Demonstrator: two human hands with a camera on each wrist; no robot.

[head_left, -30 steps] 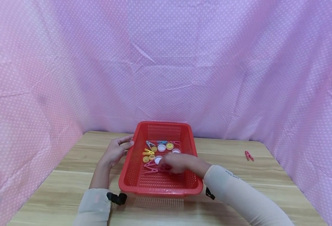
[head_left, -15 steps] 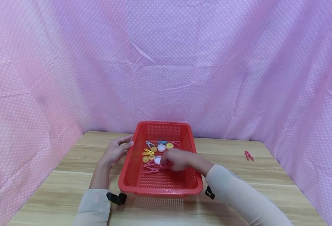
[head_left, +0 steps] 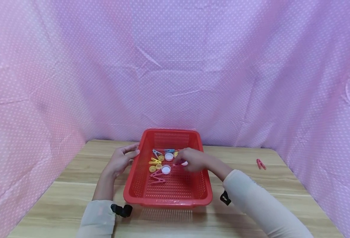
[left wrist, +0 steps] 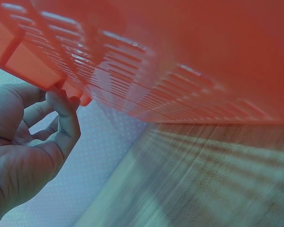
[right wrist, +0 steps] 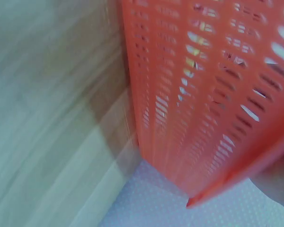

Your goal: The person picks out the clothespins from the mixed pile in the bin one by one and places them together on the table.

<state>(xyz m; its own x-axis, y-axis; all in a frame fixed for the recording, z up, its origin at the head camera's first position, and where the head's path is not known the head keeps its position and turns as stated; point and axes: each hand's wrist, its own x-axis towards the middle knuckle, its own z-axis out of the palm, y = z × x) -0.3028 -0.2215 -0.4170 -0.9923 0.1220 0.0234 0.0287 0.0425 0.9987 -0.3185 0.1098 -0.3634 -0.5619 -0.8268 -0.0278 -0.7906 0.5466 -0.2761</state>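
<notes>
A red plastic basket (head_left: 179, 201) stands on the table with small clothespins and round caps in it. My left hand (head_left: 119, 161) is at its left side; in the left wrist view the thumb and fingers pinch its rim (left wrist: 26, 75). My right hand (head_left: 192, 159) reaches in over the right wall, its fingertips pinching a pink clothespin (head_left: 176, 164) largely covered by the fingers. Just left of it lie a white cap (head_left: 166, 170) and two more pink clothespins, one of them a splayed clothespin (head_left: 158, 180). Beneath the right hand, another white cap (head_left: 185, 163) shows partly.
Inside the basket are also a yellow clothespin (head_left: 155, 161), a blue clothespin (head_left: 169, 150), a grey-blue clothespin (head_left: 156, 153) and several yellow caps. One pink clothespin (head_left: 260, 164) lies on the wooden table (head_left: 240, 211) to the right. A pink dotted curtain (head_left: 175, 82) hangs behind.
My right hand has lifted slightly and moved away from the basket's front, bringing the pink clothespin from beside the other two. My left hand stays at the rim.
</notes>
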